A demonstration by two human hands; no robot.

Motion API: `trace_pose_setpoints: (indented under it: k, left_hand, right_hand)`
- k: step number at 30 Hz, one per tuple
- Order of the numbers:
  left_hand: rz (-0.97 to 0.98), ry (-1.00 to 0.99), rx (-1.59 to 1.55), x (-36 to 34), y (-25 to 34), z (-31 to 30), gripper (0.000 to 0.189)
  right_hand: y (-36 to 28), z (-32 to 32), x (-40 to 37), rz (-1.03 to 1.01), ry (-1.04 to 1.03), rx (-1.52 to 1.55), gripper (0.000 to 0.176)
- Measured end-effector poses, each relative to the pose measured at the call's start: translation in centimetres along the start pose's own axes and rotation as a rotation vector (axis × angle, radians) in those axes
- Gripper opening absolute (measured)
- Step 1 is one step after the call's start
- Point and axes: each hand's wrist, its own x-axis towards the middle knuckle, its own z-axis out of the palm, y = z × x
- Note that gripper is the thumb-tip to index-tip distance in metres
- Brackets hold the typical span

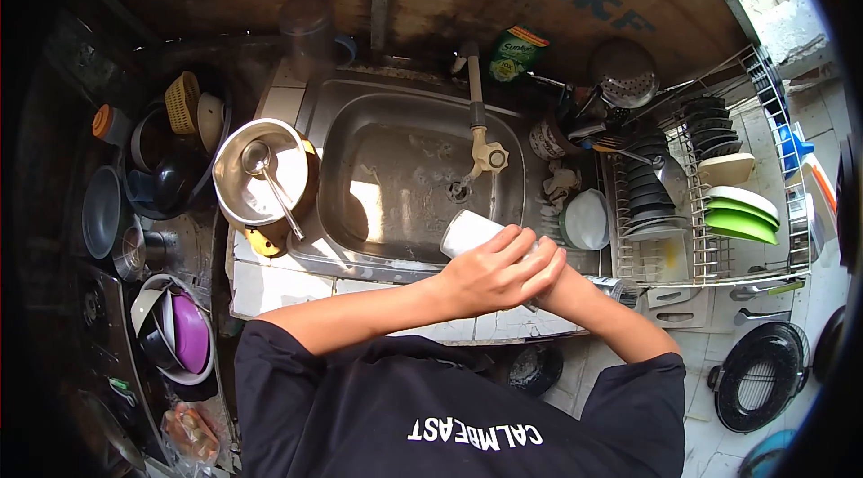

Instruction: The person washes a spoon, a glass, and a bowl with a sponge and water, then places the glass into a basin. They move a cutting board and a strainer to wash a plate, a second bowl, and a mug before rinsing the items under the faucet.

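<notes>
Over the sink's front edge I see a white cup (pixel 472 233), tilted on its side. My left hand (pixel 499 271) is closed, its fingers wrapped across the cup's near end and over my right hand (pixel 550 278). The right hand is mostly hidden behind the left; it looks closed at the same end of the cup. Beyond them lies the steel sink (pixel 360 141), wet at the bottom, with a beige faucet (pixel 486 152) above the drain.
Left of the sink stands a steel pot (pixel 261 136) with a ladle (pixel 270 177) in it. On the right are a white bowl (pixel 587 219) and a wire dish rack (pixel 665 276) holding dark plates and green dishes (pixel 740 219). A green soap pouch (pixel 519 55) stands behind.
</notes>
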Motion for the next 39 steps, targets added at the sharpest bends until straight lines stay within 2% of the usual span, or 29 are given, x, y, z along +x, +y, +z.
trace_pose_setpoints:
  k: [2, 3, 4, 6, 7, 8, 10, 11, 13, 14, 16, 17, 18, 20, 21, 22, 24, 25, 27, 28, 29, 30, 32, 33, 34, 36, 37, 38, 39]
  left_hand:
    - [-0.045, -0.225, -0.316, 0.7, -0.9, 0.1, 0.045]
    - [-0.051, -0.268, -0.438, 1.0, -1.5, 0.5, 0.054]
    - [-0.054, -0.474, -0.546, 1.3, -2.5, 0.5, 0.065]
    - [-0.103, -0.869, -0.831, 3.4, -4.9, -0.3, 0.068]
    - [-0.137, -1.054, -0.977, 3.5, -6.2, 1.1, 0.072]
    - [-0.221, -1.142, -1.297, 2.7, -6.8, 2.6, 0.07]
    - [-0.313, -1.277, -1.659, 1.3, -6.8, 4.4, 0.069]
    - [-0.331, -1.267, -1.662, 0.8, -6.8, 4.8, 0.069]
    - [-0.319, -1.362, -1.456, -0.1, -6.7, 5.3, 0.07]
    - [-0.327, -1.368, -1.473, -0.8, -6.3, 5.4, 0.07]
    - [-0.247, -1.426, -1.288, -1.0, -6.4, 5.7, 0.071]
    - [-0.25, -1.421, -1.29, -1.3, -6.6, 5.9, 0.071]
    - [-0.273, -1.442, -1.358, -1.9, -6.5, 6.3, 0.072]
    - [-0.33, -1.458, -1.496, -2.6, -6.3, 6.7, 0.074]
    - [-0.327, -1.454, -1.478, -2.2, -7.0, 6.5, 0.074]
    - [-0.352, -1.459, -1.573, -2.3, -6.9, 6.2, 0.074]
    - [-0.372, -1.471, -1.677, -3.2, -6.5, 6.1, 0.075]
    - [-0.376, -1.399, -1.74, -3.9, -6.6, 6.3, 0.076]
    - [-0.426, -1.267, -1.796, -4.7, -6.4, 5.7, 0.077]
    - [-0.425, -1.276, -1.798, -4.3, -6.5, 5.5, 0.077]
    - [-0.411, -1.24, -1.646, -3.6, -6.5, 4.9, 0.077]
    - [-0.394, -1.196, -1.487, -2.9, -6.7, 4.4, 0.077]
    - [-0.403, -1.17, -1.483, -2.1, -6.2, 4.1, 0.074]
    - [-0.378, -1.166, -1.42, -1.9, -6.2, 4.2, 0.069]
    - [-0.354, -1.162, -1.357, -1.6, -6.2, 4.3, 0.064]
    - [-0.331, -1.192, -1.407, -2.3, -5.6, 5.0, 0.064]
    - [-0.345, -1.21, -1.468, -2.7, -5.3, 5.1, 0.063]
    - [-0.363, -1.231, -1.538, -3.1, -5.0, 5.2, 0.062]
    - [-0.465, -1.346, -1.764, -3.7, -4.7, 5.4, 0.072]
  right_hand:
    - [-1.4, 0.3, 1.6, -0.015, -0.001, -0.084, 0.037]
    - [-1.0, 0.2, 2.5, -0.027, -0.04, 0.051, 0.036]
    - [-0.8, -0.4, 3.5, -0.02, -0.035, 0.051, 0.036]
    - [-1.9, -2.4, 5.4, 0.209, -0.238, 0.326, 0.032]
    - [1.1, 4.7, 2.8, 0.203, -0.27, 0.573, 0.035]
    - [0.1, 0.9, 4.5, 0.329, -0.54, 0.618, 0.022]
    - [-2.2, -5.1, 7.6, 0.361, -0.562, 0.817, 0.014]
    - [-2.2, -4.3, 7.7, 0.346, -0.572, 0.821, 0.014]
    - [-1.9, -0.8, 7.3, 0.376, -0.556, 1.056, 0.011]
    - [-2.0, 1.8, 6.3, 0.379, -0.563, 1.072, 0.011]
    - [-1.2, 5.7, 4.5, -0.021, -0.229, 0.97, 0.025]
    - [-1.7, 4.1, 4.7, 0.309, -0.421, 1.324, 0.029]
    - [-1.9, 5.0, 4.4, 0.314, -0.417, 1.335, 0.029]
    - [-1.8, 6.9, 3.4, 0.503, -0.463, 1.903, 0.028]
    - [-2.1, 4.5, 4.2, 0.528, -0.455, 1.745, 0.026]
    - [-2.0, 3.7, 4.2, 0.529, -0.455, 1.748, 0.026]
    - [-1.3, 2.2, 4.0, 0.055, -0.248, 1.202, 0.023]
    - [-1.3, 1.2, 4.5, -0.039, -0.236, 1.071, 0.021]
    - [-0.6, -1.3, 4.5, -0.041, -0.228, 1.031, 0.02]
    - [-0.5, -1.8, 4.4, -0.049, -0.219, 0.985, 0.02]
    - [-0.8, -1.1, 4.2, 0.081, -0.169, 1.088, 0.02]
    - [-0.9, -0.5, 4.1, 0.081, -0.166, 1.089, 0.02]
    - [-1.4, 0.8, 3.8, 0.563, -0.371, 1.965, 0.02]
    - [-1.7, 1.7, 4.1, 0.666, -0.432, 1.964, 0.025]
    - [-1.8, 1.9, 4.2, 0.66, -0.43, 1.961, 0.025]
    - [-2.5, 1.5, 4.5, 0.411, -0.545, 1.347, 0.031]
    - [-3.1, 2.4, 4.1, 0.224, -0.318, 1.339, 0.033]
    - [-3.7, 0.0, 5.4, 0.298, -0.462, 1.253, 0.032]
    - [-4.4, 0.7, 5.2, 0.306, -0.416, 1.209, 0.028]
